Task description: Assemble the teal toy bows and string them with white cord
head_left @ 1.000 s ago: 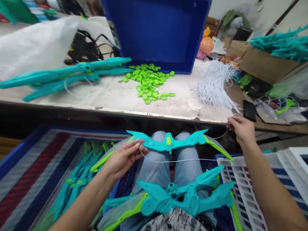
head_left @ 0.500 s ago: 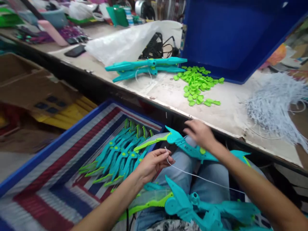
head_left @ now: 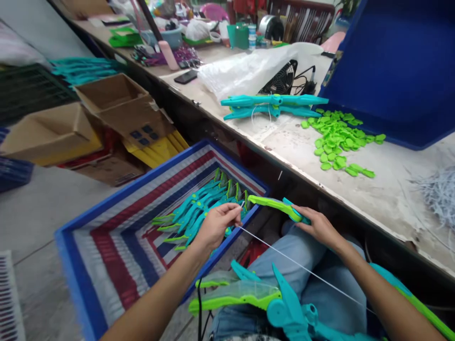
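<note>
My left hand (head_left: 220, 225) pinches the end of a thin white string (head_left: 284, 258), which runs taut down to the lower right behind my right forearm. My right hand (head_left: 320, 227) grips the teal part of a toy bow, whose lime-green limb (head_left: 273, 204) points left toward my left hand. The grip of this bow is mostly hidden by my hand and arm. Another teal and green toy bow (head_left: 287, 308) lies across my lap, nearest the camera. Several similar bows (head_left: 199, 203) lie side by side in the blue-rimmed crate, just beyond my left hand.
The blue-rimmed crate (head_left: 138, 187) has a striped lining. On the workbench (head_left: 280, 142) lie teal bow parts (head_left: 275, 102), a heap of lime-green pieces (head_left: 334, 135), a phone (head_left: 186, 76) and a bundle of white strings (head_left: 439, 194). A big blue bin (head_left: 398, 71) leans there. Cardboard boxes (head_left: 117, 102) stand left.
My right hand, blurred above the bow before, now grips it. The bow's limb is turned and raised beside my left hand, and the string is straighter. The view has swung left.
</note>
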A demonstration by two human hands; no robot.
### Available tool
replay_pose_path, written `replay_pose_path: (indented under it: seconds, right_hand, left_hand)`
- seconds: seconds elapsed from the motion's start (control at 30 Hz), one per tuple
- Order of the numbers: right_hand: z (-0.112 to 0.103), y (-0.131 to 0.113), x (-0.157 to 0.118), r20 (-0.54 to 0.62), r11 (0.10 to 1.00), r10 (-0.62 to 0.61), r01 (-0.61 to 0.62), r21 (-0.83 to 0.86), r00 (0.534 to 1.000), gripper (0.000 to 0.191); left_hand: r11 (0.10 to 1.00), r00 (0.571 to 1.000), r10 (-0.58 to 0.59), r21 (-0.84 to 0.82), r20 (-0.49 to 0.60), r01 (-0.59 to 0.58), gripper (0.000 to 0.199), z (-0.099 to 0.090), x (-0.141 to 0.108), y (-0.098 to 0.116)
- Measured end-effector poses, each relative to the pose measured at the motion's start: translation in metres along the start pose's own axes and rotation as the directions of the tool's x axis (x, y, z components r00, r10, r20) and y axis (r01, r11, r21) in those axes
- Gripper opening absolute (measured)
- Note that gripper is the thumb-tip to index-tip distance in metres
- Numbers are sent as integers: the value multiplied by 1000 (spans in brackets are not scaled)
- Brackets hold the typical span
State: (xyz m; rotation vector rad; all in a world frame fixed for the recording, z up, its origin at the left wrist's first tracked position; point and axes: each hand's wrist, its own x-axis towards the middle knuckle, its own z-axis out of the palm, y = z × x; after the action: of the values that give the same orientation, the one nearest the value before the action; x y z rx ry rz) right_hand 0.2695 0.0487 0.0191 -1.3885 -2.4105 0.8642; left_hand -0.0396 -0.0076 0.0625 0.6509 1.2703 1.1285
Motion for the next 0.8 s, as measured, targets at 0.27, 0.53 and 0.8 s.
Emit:
replay_pose_path:
  seconds: [0.27,0.53,0.8]
  right_hand:
    - [-10,-2,6,40,973,96,-102,209,995,56]
    - [-7,1,5,36,969,100,-106,222,994,57]
    - [-9,-2,4,36,973,98,-104,207,994,56]
  left_hand:
    - [978,986,109,162,122,-129,26,19,17,7]
    - [972,980,169,150,105,-183,26,22,28,3]
    - [964,965,215,128,154,-235,30,25,35,2]
